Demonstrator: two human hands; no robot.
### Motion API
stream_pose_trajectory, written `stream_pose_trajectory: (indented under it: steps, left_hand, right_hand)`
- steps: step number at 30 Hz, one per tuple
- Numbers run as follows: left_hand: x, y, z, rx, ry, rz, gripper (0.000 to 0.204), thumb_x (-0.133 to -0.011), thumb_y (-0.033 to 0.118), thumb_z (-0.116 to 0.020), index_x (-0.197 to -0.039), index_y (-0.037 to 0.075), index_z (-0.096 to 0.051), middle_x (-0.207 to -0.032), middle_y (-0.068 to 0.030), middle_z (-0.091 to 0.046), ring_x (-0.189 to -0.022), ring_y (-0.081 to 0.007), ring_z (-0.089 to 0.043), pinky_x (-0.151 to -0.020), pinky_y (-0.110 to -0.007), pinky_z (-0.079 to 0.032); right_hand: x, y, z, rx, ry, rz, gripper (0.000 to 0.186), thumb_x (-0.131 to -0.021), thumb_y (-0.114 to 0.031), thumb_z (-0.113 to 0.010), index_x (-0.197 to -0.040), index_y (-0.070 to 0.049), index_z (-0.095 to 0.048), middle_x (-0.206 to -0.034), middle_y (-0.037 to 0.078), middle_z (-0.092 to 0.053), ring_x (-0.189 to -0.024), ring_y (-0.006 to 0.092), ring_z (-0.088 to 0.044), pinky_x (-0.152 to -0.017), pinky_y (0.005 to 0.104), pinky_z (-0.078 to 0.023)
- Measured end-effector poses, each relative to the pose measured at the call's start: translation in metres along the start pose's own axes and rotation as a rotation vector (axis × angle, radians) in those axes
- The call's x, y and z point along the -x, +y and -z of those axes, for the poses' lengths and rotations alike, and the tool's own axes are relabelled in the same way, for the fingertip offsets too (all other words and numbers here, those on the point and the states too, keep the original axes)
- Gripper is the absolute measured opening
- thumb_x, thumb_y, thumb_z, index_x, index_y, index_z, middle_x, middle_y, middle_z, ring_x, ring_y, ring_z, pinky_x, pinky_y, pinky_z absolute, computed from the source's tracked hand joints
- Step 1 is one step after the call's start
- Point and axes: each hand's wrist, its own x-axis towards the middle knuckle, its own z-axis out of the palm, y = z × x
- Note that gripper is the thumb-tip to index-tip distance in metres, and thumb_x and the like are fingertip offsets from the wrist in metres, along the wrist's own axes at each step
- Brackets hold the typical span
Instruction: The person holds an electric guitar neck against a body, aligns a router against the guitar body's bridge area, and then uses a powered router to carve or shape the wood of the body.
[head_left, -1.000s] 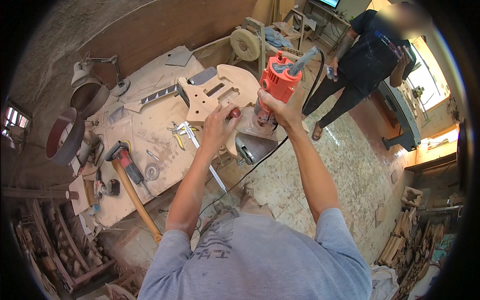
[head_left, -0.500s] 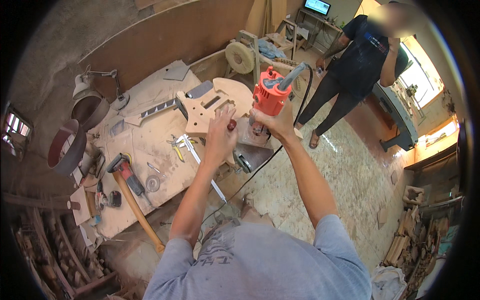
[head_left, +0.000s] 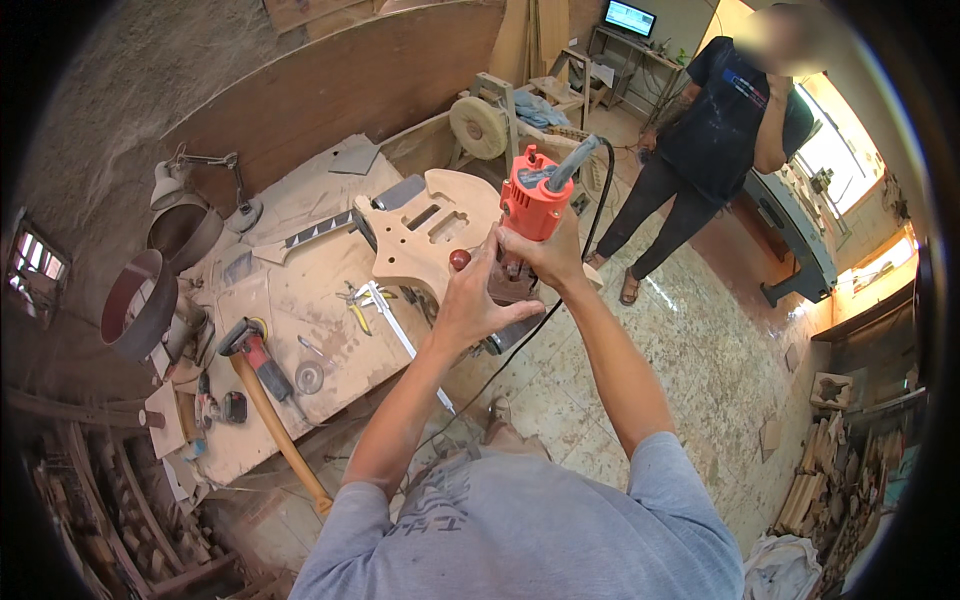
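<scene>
My right hand (head_left: 550, 258) is closed around the red router (head_left: 532, 205), which stands tilted over the pale wooden guitar body (head_left: 415, 235). My left hand (head_left: 482, 305) touches the router's base with fingers extended and thumb spread. Its red knob (head_left: 460, 260) shows left of those fingers; the cutter is hidden. The body lies at the bench's (head_left: 300, 355) right edge, over a dark roller. A neck (head_left: 315, 235) with triangular inlays, metal calipers (head_left: 395, 325) and yellow-handled pliers (head_left: 355, 310) lie to the left.
An angle grinder (head_left: 262, 365), desk lamp (head_left: 175, 185) and dark hoops (head_left: 135, 300) occupy the bench. A person (head_left: 730, 130) stands right of me, near a grey machine (head_left: 790, 250). The black cord hangs between my arms; wood offcuts (head_left: 810, 470) are piled at lower right.
My left hand has left the red knob and shifted right against the router's base, thumb now spread. The router sits slightly lower in view. The other person's hand has risen toward their head.
</scene>
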Motion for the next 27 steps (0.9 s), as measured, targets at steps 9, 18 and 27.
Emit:
stream_pose_trajectory:
  steps: [9, 18, 27]
  left_hand:
    - [0.004, -0.029, -0.005, -0.021, 0.066, -0.066, 0.092, -0.087, 0.032, -0.086, -0.156, -0.012, -0.042, -0.138, -0.0278, -0.067, -0.124, -0.0375, -0.07, -0.103, -0.04, -0.056]
    - [-0.026, -0.028, 0.039, 0.024, -0.047, -0.07, 0.066, -0.092, 0.028, -0.082, -0.148, 0.002, -0.06, -0.112, -0.024, -0.078, -0.101, -0.0303, -0.078, -0.089, -0.038, -0.058]
    - [-0.156, 0.02, 0.069, 0.219, -0.177, -0.019, 0.033, -0.107, 0.024, -0.067, -0.129, 0.0, -0.074, -0.11, -0.0086, -0.08, -0.103, -0.0142, -0.074, -0.089, -0.032, -0.06]
  right_hand:
    - [-0.003, -0.002, -0.001, -0.008, -0.025, -0.027, 0.054, -0.077, -0.019, -0.09, -0.121, -0.002, -0.062, -0.099, 0.004, -0.071, -0.085, 0.0127, -0.068, -0.074, 0.0296, -0.058]
    - [-0.015, -0.012, 0.0, -0.023, -0.003, -0.016, 0.06, -0.073, -0.029, -0.088, -0.122, -0.004, -0.064, -0.105, 0.003, -0.071, -0.094, 0.015, -0.068, -0.087, 0.0338, -0.055]
    - [-0.015, -0.007, 0.0, -0.091, -0.012, -0.054, 0.05, -0.075, -0.012, -0.085, -0.12, -0.002, -0.064, -0.098, 0.005, -0.071, -0.081, 0.0146, -0.07, -0.067, 0.0311, -0.059]
